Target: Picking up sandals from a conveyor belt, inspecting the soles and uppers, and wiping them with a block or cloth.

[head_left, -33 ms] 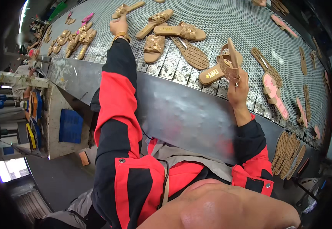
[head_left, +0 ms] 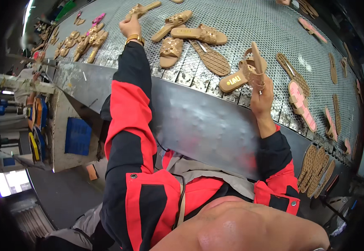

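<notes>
Right hand (head_left: 262, 98): I read fingers closed around the strap side of an upright sandal (head_left: 256, 60), tan, its sole turned on edge. The shoe rises above the grip, toe end hidden in part by the fingers. Just left of that grip, a lettered sandal (head_left: 234, 81) lies insole up on the mesh table (head_left: 253, 25); the two overlap in my view, and I cannot tell whether they touch.

Left hand (head_left: 131, 28): stretched out, fingers on the strap end of a far sandal (head_left: 145, 8), also tan, which I take as grasped. Its heel points away to the right of the grip. Gold band (head_left: 134, 38) on the wrist below.

Writing: gold letters with a small round mark on the lettered sandal's insole, at its near end. Fainter gold print on a crossed sandal (head_left: 203, 33) lying between the two grips. Right of the right hand, a pink sandal (head_left: 302, 106) carries darker marks, too small for me to make out.

Also between the grips: an upturned sandal (head_left: 210, 58), sole pattern showing. Left of the left hand: a sandal cluster (head_left: 81, 44).
</notes>
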Demonstrator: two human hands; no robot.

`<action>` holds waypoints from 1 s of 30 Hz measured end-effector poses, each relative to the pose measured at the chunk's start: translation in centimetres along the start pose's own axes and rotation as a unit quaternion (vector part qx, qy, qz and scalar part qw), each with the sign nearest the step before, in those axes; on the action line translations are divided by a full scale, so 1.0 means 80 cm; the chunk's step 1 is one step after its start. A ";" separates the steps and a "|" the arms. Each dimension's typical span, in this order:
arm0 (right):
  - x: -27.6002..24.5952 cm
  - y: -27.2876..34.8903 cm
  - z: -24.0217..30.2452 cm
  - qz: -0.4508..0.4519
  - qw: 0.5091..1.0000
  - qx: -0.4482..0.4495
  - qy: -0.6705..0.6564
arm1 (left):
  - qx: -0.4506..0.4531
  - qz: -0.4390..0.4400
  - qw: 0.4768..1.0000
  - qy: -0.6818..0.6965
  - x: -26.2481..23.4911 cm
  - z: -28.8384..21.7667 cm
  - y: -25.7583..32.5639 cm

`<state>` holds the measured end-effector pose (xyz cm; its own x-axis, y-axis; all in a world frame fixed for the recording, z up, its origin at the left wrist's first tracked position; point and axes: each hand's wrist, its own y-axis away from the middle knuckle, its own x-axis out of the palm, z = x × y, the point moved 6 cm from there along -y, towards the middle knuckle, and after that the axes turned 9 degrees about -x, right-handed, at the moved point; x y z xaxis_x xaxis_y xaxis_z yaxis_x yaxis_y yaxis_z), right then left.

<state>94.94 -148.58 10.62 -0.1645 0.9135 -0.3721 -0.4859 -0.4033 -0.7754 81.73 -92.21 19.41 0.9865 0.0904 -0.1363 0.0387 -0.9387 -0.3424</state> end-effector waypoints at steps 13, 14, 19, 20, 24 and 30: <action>-0.033 0.011 -0.016 -0.114 0.981 0.132 -0.090 | -0.255 0.498 0.680 0.475 -0.004 -0.115 0.348; -0.037 0.010 -0.015 -0.111 0.981 0.130 -0.093 | -0.272 0.513 0.670 0.463 -0.005 -0.112 0.383; -0.053 0.011 -0.023 -0.173 0.963 0.101 -0.182 | -0.426 0.539 0.597 0.413 -0.013 -0.059 0.512; -0.049 0.013 -0.025 -0.170 0.963 0.081 -0.194 | -0.444 0.538 0.599 0.393 -0.013 -0.040 0.527; -0.017 0.037 -0.028 -0.071 0.979 0.123 -0.148 | -0.019 0.548 0.832 0.091 -0.034 -0.006 0.536; 0.016 0.038 0.012 0.041 0.979 0.122 -0.157 | -0.064 0.473 0.876 0.077 -0.065 -0.008 0.535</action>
<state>92.45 -148.58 8.26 -0.4484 0.8657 -0.2224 -0.6451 -0.4857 -0.5898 78.38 -133.05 6.06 0.5968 -0.7838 -0.1719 -0.7988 -0.6005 -0.0355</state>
